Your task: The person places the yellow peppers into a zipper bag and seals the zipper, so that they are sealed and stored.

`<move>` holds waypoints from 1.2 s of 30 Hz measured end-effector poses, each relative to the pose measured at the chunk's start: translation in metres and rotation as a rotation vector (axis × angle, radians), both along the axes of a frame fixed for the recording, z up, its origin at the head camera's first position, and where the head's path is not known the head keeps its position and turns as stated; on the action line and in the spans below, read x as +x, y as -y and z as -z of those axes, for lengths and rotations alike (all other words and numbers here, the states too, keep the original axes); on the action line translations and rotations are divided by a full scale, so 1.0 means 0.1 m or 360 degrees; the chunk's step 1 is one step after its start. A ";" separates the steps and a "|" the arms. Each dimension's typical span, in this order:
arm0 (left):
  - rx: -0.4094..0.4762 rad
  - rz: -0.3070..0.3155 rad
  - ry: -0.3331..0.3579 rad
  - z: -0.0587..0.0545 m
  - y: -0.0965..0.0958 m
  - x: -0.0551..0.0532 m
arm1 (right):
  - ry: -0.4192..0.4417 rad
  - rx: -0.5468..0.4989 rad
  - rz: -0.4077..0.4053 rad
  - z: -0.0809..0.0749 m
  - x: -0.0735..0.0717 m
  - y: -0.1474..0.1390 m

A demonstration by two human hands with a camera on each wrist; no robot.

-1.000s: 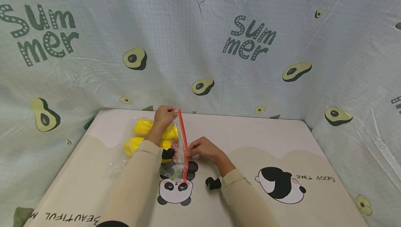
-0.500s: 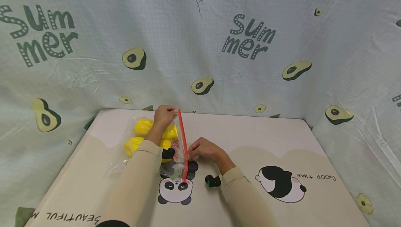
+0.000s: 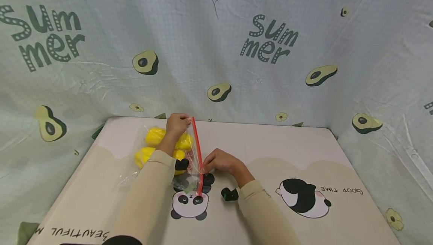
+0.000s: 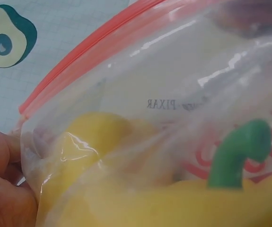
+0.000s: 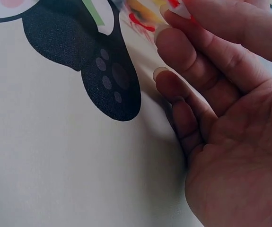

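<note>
A clear zip bag with a red zip strip lies on the table, holding several yellow things. In the left wrist view one yellow thing inside bears a curved green stem, like a bell pepper's. My left hand pinches the far corner of the bag by the strip's end. Lower along the strip, the thumb and fingers of my right hand pinch the red edge. The right wrist view shows that pinch at its top edge, the other fingers loosely bent below. My left forearm hides part of the bag.
The table has a pale printed cover with a panda and a dog figure. A fabric backdrop with avocado prints rises behind and at both sides. Black wrist devices sit by the sleeves.
My right hand has slid slightly along the red strip toward its near end. My left hand keeps its hold on the far corner, and the bag stays in place.
</note>
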State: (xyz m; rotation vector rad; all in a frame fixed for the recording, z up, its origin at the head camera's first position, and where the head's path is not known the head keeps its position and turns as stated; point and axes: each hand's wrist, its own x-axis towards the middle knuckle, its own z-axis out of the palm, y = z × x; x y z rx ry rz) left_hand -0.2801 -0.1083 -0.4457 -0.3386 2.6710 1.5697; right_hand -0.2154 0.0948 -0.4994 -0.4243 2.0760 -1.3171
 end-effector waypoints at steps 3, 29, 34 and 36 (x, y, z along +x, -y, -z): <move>-0.0015 -0.0015 -0.0008 -0.01 0.00 -0.01 | 0.0004 0.0002 -0.0016 -0.02 0.01 -0.01; -0.0040 -0.0082 0.0008 -0.03 -0.02 0.01 | 0.0000 -0.0006 -0.0213 -0.02 0.08 -0.03; -0.0016 -0.0083 0.0003 -0.04 -0.03 0.02 | 0.0003 -0.0017 -0.0232 -0.01 0.11 -0.04; 0.0012 -0.0075 -0.0005 -0.03 -0.02 0.02 | -0.0006 -0.0017 -0.0239 -0.02 0.12 -0.04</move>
